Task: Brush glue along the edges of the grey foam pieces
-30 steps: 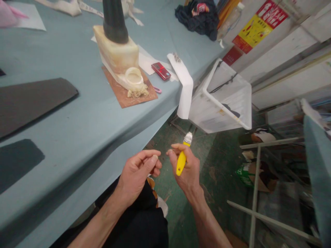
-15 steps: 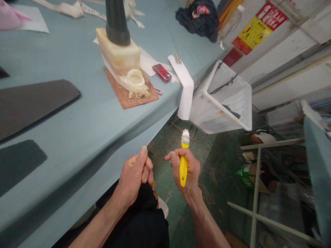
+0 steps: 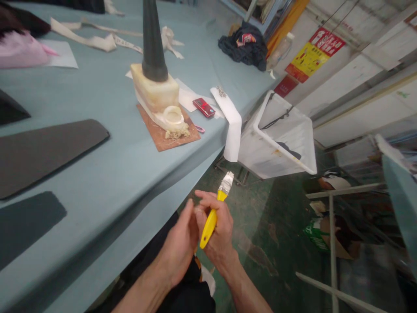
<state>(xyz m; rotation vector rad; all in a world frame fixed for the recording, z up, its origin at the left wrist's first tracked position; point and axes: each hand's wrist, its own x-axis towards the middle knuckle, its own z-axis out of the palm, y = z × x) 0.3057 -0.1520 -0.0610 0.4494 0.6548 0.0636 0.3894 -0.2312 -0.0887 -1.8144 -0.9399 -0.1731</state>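
Observation:
My right hand (image 3: 217, 230) is closed round a small brush with a yellow handle (image 3: 211, 219) and a pale, glue-caked head pointing up and away. My left hand (image 3: 181, 245) is beside it, its fingertips against the right hand's fingers near the handle. Whether the left fingers grip anything is hidden. Both hands hover below the table edge, above my dark-trousered lap. On the blue table (image 3: 107, 165) stands a cream glue-crusted block with a black cone (image 3: 153, 74) on a brown board.
Dark foam sheets (image 3: 45, 150) lie at the table's left. A red phone (image 3: 203, 107) and a white paper strip (image 3: 232, 117) sit near the table's edge. A white plastic crate (image 3: 282, 134) leans on the floor beyond. White metal bars (image 3: 330, 226) stand at the right.
My left hand has moved right until it meets my right hand at the brush. The brush has tilted to the right, and my view has lifted slightly.

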